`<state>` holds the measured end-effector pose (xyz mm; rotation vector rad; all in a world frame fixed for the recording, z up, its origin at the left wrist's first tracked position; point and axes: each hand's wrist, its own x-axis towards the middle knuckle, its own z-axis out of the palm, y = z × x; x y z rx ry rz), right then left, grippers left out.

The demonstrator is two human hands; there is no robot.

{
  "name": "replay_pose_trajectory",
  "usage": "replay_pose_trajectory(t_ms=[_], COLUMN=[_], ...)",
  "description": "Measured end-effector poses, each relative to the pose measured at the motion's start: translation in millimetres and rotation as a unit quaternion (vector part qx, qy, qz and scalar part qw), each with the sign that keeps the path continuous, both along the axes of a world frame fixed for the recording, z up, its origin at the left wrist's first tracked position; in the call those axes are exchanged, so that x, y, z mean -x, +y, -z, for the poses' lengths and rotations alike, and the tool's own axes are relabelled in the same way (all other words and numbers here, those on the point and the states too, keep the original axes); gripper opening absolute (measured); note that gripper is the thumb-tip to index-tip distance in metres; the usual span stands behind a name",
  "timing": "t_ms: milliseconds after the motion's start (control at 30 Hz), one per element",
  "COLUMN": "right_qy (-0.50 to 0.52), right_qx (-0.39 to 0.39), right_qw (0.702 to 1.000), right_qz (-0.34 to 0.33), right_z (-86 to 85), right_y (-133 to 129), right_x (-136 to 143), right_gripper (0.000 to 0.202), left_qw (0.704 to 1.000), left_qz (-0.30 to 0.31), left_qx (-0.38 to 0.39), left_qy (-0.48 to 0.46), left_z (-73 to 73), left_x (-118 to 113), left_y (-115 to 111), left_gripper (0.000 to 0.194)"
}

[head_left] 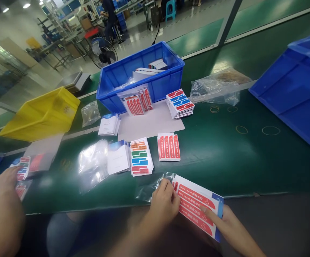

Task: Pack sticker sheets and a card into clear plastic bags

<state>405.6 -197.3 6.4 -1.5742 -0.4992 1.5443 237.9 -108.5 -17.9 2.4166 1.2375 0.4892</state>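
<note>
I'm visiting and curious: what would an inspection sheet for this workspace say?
Surface: green table, glossy.
Job's things: red label sheet, clear bag at its left end, multicoloured label stack beyond.
Clutter: thin loose bands, toward the right.
Hands: left hand closed on the clear bag; right hand grips the sheet's other end.
Cables: dark cord beyond the table.
Surroundings: blue bin, yellow bin, fan, another person's hand at left.

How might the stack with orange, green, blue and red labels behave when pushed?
The label stack would probably slide apart, as its edges lie uneven. Its thin-looking layers suggest some bending. Being low, it seems unlikely to tip.
</note>
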Motion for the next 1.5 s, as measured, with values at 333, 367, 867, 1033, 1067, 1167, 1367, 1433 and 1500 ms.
replay_pose_trajectory(t_ms=[333, 367, 867, 1033, 1067, 1167, 1367, 1433, 1500], right_qy=[0.096, 0.101, 0.134, 0.063, 0.035, -0.043, -0.105, -0.122, -0.154], right_qx=[0.021, 0.019, 0.010, 0.019, 0.016, 0.001, -0.035, -0.037, -0.053], right_qw=[0.995, 0.994, 0.990, 0.997, 0.998, 0.999, 0.992, 0.989, 0.982], right_qz=[0.031, 0.036, 0.034, 0.050, 0.042, 0.007, -0.061, -0.077, -0.096], right_z=[17.1, 17.4, 24.0, 22.2, 20.8, 13.4, -5.0, -6.8, -7.0], right_y=[0.1, 0.7, 5.2, 6.7, 6.1, 3.5, 7.0, 12.0, 18.5], right_x=[-0.9, -0.6, 4.8, 16.1, 18.4, 21.5, 5.7, 2.8, 4.4], right_gripper=[0.048, 0.047, 0.040, 0.052, 0.056, 0.065, 0.060, 0.055, 0.052], left_qw=[0.999, 0.999, 0.993, 0.996, 0.996, 0.997, 0.992, 0.989, 0.986], left_qz=[0.033, 0.033, 0.106, 0.080, 0.079, 0.072, 0.050, 0.069, 0.084], left_qx=[-0.030, -0.034, -0.059, -0.041, -0.033, 0.010, 0.069, 0.070, 0.063], left_qy=[0.017, 0.017, 0.014, 0.022, 0.018, -0.024, -0.095, -0.109, -0.126], left_z=[8.2, 7.6, 0.0, -11.8, -13.6, -18.0, -31.2, -35.6, -39.1], left_x=[2.9, 3.6, 6.5, 7.8, 7.8, 8.3, 12.4, 11.9, 10.1], left_y=[-2.1, -1.2, 1.4, -0.3, -1.1, -2.0, 2.3, 1.8, 0.3], left_gripper=[0.013, 0.013, 0.013, 0.015, 0.014, 0.014, 0.014, 0.014, 0.014])
